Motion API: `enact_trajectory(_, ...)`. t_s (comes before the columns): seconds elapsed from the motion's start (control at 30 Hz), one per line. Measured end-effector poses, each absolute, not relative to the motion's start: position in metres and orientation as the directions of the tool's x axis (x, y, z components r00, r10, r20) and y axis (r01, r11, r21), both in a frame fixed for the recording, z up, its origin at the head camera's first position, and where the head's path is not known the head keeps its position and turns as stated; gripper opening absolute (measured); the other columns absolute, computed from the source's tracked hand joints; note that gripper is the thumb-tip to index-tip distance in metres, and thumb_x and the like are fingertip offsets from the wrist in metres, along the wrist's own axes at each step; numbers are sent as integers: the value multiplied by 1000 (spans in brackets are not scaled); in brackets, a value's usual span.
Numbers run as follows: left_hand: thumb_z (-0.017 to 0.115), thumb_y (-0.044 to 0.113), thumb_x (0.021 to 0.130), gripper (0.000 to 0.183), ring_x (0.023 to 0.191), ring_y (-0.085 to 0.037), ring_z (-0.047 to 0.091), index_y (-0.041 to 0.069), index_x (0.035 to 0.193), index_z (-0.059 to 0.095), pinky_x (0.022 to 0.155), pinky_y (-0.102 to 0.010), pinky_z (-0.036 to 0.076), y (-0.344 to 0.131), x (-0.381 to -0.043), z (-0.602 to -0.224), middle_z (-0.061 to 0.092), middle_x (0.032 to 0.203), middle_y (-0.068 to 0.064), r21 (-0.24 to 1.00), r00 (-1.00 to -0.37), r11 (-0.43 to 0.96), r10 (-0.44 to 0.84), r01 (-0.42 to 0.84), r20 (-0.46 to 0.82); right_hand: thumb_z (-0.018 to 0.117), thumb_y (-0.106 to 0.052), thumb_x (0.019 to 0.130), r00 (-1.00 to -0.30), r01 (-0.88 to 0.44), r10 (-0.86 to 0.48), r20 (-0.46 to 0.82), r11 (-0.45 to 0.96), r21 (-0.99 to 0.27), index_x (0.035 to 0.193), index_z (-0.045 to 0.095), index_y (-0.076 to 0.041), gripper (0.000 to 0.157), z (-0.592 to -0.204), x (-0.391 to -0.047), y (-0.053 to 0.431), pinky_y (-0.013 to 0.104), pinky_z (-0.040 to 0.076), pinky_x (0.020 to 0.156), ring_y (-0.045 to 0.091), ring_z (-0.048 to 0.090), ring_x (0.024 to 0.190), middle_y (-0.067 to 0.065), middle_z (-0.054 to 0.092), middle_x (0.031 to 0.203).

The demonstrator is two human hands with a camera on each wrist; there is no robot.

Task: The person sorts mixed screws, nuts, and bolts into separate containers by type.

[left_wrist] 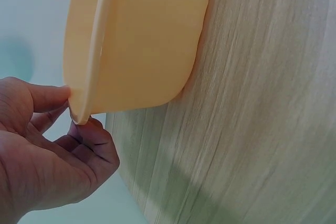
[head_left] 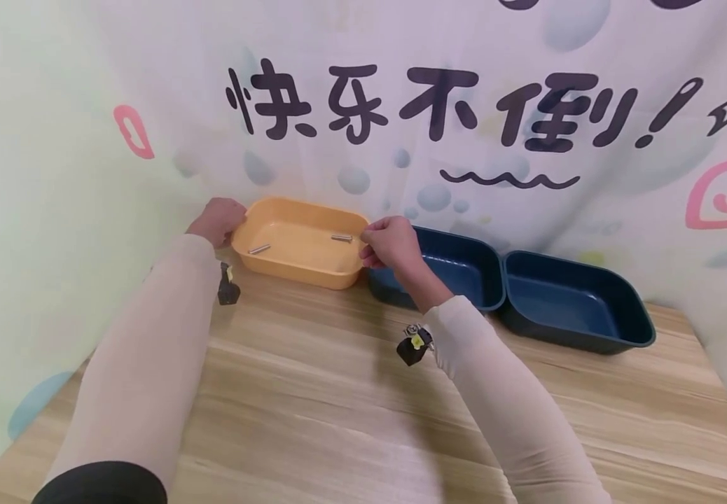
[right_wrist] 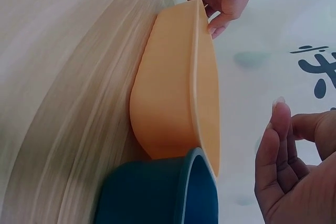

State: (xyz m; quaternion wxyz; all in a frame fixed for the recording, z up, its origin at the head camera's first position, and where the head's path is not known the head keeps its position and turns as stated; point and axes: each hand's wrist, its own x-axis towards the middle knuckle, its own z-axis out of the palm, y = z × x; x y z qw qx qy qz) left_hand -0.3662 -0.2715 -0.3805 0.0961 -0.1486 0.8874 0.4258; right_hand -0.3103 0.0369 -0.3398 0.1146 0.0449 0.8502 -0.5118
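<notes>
The left hand (head_left: pixel 217 218) pinches the rim of an orange-yellow, rounded rectangular plastic bin (head_left: pixel 300 246) at its 9 o'clock end. The right hand (head_left: pixel 393 241) is raised near its 3 o'clock end, apart from the rim, with the fingers bent; whether something small is between them, I cannot tell. Inside this bin, one thin silver metal piece (head_left: pixel 259 248) lies toward 8 o'clock and a silver metal cluster (head_left: pixel 341 238) toward 3 o'clock. Outward at 4 o'clock, two dark blue rectangular plastic bins (head_left: pixel 571 308) stand side by side on the wood-grain desk (head_left: pixel 313 420).
</notes>
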Motion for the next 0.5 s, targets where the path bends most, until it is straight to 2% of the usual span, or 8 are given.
enact_trajectory(0.2,38,13,96,34,53,-6,44,-6,119,54,46,-19,41,-274,-366,-381,54,94,-14,705,-947,637,-152,-312,-282,64,-21,94,-967,188,-63,-247,479,-858,106,67,-6,20,-335,-305,46,27,57,61,20,65,57,12,67,77)
enact_trajectory(0.37,38,12,96,38,54,-5,46,-7,125,52,47,-18,42,-275,-364,-380,54,110,-20,726,-950,617,-140,-305,-280,64,-25,95,-963,195,-67,-260,493,-848,109,66,-5,25,-334,-294,58,27,57,63,21,66,60,13,67,79)
enact_trajectory(0.5,38,13,95,43,55,-5,48,-5,132,49,48,-19,43,-274,-363,-379,52,121,-22,750,-942,572,-153,-332,-300,65,-26,94,-963,203,-56,-263,490,-848,107,66,-8,22,-335,-283,70,28,58,65,22,67,65,14,68,82)
